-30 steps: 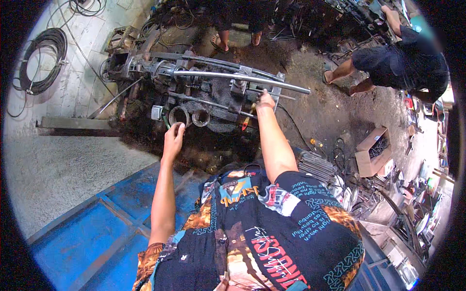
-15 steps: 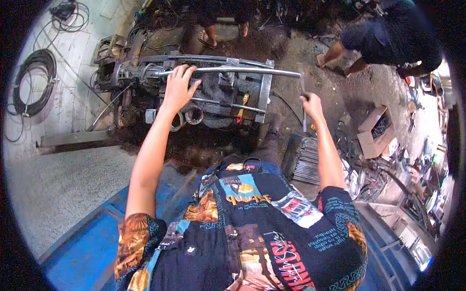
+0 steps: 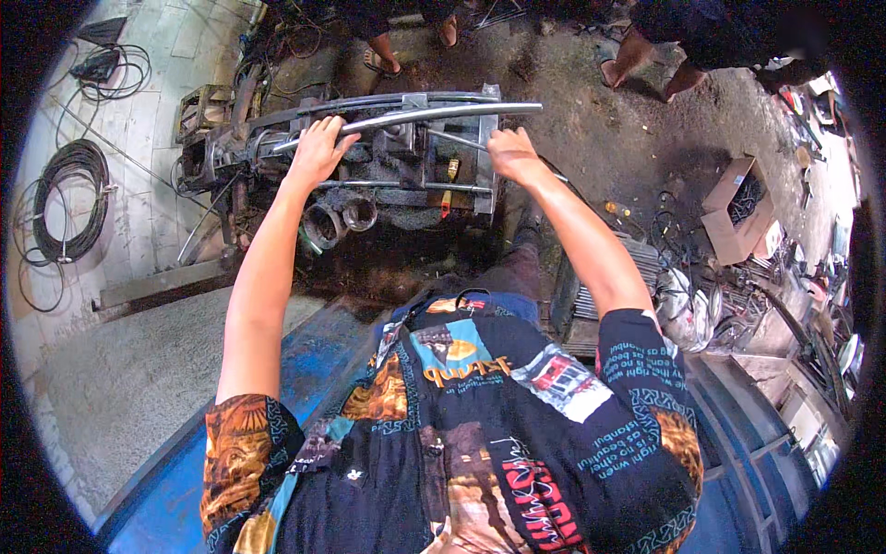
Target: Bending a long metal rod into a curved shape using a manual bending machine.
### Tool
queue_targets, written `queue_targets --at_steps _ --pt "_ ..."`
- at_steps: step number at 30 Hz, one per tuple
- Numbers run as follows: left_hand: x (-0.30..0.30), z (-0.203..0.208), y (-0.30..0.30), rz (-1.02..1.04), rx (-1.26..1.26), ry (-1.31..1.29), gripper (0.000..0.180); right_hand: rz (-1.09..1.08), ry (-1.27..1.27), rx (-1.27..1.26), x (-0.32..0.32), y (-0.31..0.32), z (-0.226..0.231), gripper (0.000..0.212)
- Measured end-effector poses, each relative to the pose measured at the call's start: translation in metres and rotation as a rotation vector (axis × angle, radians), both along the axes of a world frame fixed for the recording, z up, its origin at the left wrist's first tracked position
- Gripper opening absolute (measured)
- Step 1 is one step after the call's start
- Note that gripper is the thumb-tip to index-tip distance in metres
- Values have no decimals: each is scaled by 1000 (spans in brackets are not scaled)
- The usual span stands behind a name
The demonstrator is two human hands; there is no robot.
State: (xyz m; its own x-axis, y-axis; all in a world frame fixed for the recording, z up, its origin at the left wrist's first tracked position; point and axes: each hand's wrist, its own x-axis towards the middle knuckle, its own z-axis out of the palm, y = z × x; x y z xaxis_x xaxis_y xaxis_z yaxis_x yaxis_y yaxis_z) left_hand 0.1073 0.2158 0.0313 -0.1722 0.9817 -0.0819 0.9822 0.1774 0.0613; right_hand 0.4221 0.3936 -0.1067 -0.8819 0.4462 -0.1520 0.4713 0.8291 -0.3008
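Observation:
My left hand [image 3: 318, 152] is wrapped over the left part of a long, shiny metal tube [image 3: 443, 112], its thumb pointing right. The tube lies across the top of a dark, greasy metal machine [image 3: 485, 180] and sticks out past its right end. My right hand [image 3: 517, 154] is closed around a thin metal rod [image 3: 456, 138] just below the tube's right end. The rod points left over the machine, under the tube. Whether its tip touches anything, I cannot tell. A small yellow and red tool [image 3: 449, 189] lies on the machine nearer to me.
Coiled black cable [image 3: 71, 201] lies on the pale floor at left. A cardboard box [image 3: 738, 208] holding dark pieces stands at right, beside scattered scrap. A ribbed metal block [image 3: 620, 272] sits under my right forearm. Other people's feet [image 3: 383, 57] show at the far side.
My right hand has moved left to the tube's right end, and the rod in it has swung from upright to pointing left. My left hand still grips the tube.

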Motion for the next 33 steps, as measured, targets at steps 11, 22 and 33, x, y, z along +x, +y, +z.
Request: queue_targets --at_steps 11,22,33 --pt "0 -4 1 31 1 11 42 67 -34 27 -30 -6 -1 16" --pt "3 0 0 26 14 -98 46 16 308 85 -83 -8 -23 13" --pt "-15 10 -46 47 343 -87 34 -92 323 132 -95 -40 -33 38"
